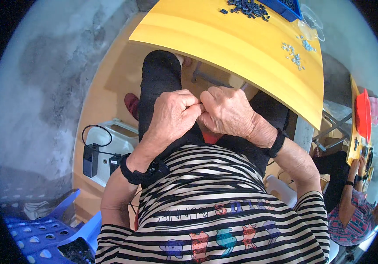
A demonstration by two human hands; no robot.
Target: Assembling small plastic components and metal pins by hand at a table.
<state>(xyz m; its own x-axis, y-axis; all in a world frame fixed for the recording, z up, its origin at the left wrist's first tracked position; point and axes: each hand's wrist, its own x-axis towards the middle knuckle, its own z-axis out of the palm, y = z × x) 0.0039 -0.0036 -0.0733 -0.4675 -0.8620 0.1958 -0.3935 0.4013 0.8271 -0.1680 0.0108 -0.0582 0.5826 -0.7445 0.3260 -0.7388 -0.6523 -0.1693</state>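
My left hand and my right hand meet over my lap, just short of the table's near edge. Both are closed, knuckles up, with fingers and thumbs pinched together where they touch. Whatever lies between the fingertips is hidden or too small to make out. Beyond them, a loose heap of small black parts lies on the yellow table. Small silvery pieces are scattered toward the table's right end.
A blue tray stands at the far edge beside a clear plastic container. On the left are a white plastic tub, a black box with a cable and a blue chair. Another person works at right near a red basin.
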